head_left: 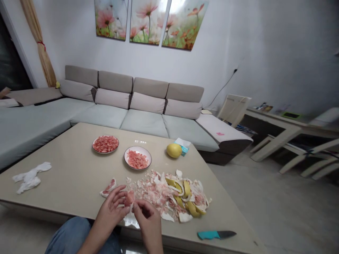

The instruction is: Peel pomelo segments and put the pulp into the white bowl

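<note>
Between my two hands, near the table's front edge, is a pink pomelo segment [129,198]. My left hand [114,204] holds it between thumb and fingers. My right hand [145,213] pinches at the segment's lower right side, where a bit of pale membrane shows. Another pomelo wedge [108,188], still in white skin, lies just beyond my left hand. To the right spreads a heap of membrane scraps [156,192] with thick yellow-green peel [187,189] on it. Farther back, a plate [144,150] and a second plate [95,151] carry pink pomelo flesh pieces.
A whole yellow pomelo [174,150] sits beside a blue tissue pack [184,146] at the table's back right. The turquoise-handled knife [215,235] lies at the front right. Crumpled white tissue or cloth [31,178] is at the left. A sofa [144,123] stands behind the table.
</note>
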Demonstrator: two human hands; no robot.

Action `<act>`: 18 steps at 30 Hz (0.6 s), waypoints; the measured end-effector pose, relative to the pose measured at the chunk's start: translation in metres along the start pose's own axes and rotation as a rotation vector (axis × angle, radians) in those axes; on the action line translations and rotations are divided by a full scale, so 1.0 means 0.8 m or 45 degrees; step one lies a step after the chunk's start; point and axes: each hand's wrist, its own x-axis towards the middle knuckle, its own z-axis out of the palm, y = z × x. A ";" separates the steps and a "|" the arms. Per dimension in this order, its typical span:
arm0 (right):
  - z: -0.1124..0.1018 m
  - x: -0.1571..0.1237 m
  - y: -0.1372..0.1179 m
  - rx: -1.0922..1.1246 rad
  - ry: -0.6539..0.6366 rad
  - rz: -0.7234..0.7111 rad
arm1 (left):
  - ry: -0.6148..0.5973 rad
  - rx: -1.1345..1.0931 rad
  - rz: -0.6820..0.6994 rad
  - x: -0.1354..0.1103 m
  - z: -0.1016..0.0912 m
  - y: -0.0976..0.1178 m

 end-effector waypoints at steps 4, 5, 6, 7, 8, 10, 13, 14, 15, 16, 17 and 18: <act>-0.002 -0.005 -0.002 -0.017 -0.042 -0.009 | -0.074 0.002 -0.136 -0.006 0.001 0.012; -0.003 -0.006 -0.002 -0.027 -0.052 -0.012 | -0.083 -0.015 -0.149 -0.008 0.001 0.013; -0.004 -0.007 -0.003 -0.038 -0.067 -0.015 | -0.086 -0.033 -0.149 -0.009 0.001 0.013; -0.005 -0.008 -0.004 -0.051 -0.081 -0.022 | -0.090 -0.045 -0.141 -0.010 0.001 0.013; -0.006 -0.009 -0.005 -0.071 -0.094 -0.034 | -0.089 -0.049 -0.126 -0.011 0.000 0.012; -0.008 -0.011 -0.009 -0.139 -0.103 -0.081 | -0.086 -0.033 -0.085 -0.011 0.001 0.010; -0.011 -0.012 -0.019 -0.284 -0.087 -0.184 | -0.080 -0.007 -0.026 -0.011 0.002 0.007; -0.012 -0.012 -0.022 -0.330 -0.087 -0.212 | -0.069 -0.009 -0.008 -0.011 0.002 0.006; -0.014 -0.012 -0.025 -0.369 -0.093 -0.232 | -0.055 -0.011 0.008 -0.011 0.002 0.006; -0.016 -0.011 -0.029 -0.401 -0.105 -0.244 | -0.043 -0.013 0.018 -0.011 0.003 0.006; -0.018 -0.011 -0.031 -0.424 -0.122 -0.248 | -0.035 -0.010 0.019 -0.011 0.003 0.006; -0.020 -0.010 -0.034 -0.437 -0.147 -0.244 | -0.035 -0.005 0.013 -0.012 0.004 0.006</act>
